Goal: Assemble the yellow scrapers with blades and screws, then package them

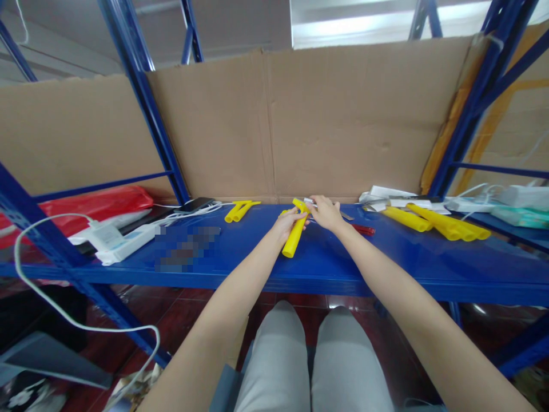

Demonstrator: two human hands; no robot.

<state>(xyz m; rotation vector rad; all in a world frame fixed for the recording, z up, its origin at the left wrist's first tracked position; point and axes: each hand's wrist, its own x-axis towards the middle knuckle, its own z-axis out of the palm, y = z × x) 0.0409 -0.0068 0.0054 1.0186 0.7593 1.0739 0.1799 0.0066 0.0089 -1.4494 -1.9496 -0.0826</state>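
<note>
A yellow tube [292, 241] slants over the middle of the blue shelf, its wide round end toward me. My left hand [283, 224] is closed around its upper part. By the tube's far end is my right hand [326, 213], fingers pinched together close to a small white piece [307, 201]. Whether the fingers grip that piece or the tube's edge, I cannot make out. Just right of my right hand lies a dark red object [363, 229], beside a flat grey strip [346, 216].
Yellow tubes [240, 212] lie at the shelf's back left, and several more yellow tubes [450, 224] at the right by white papers [388, 197]. A white power strip [131, 245] with cables sits left. Cardboard [334, 120] walls the back; blue posts [461, 114] flank it.
</note>
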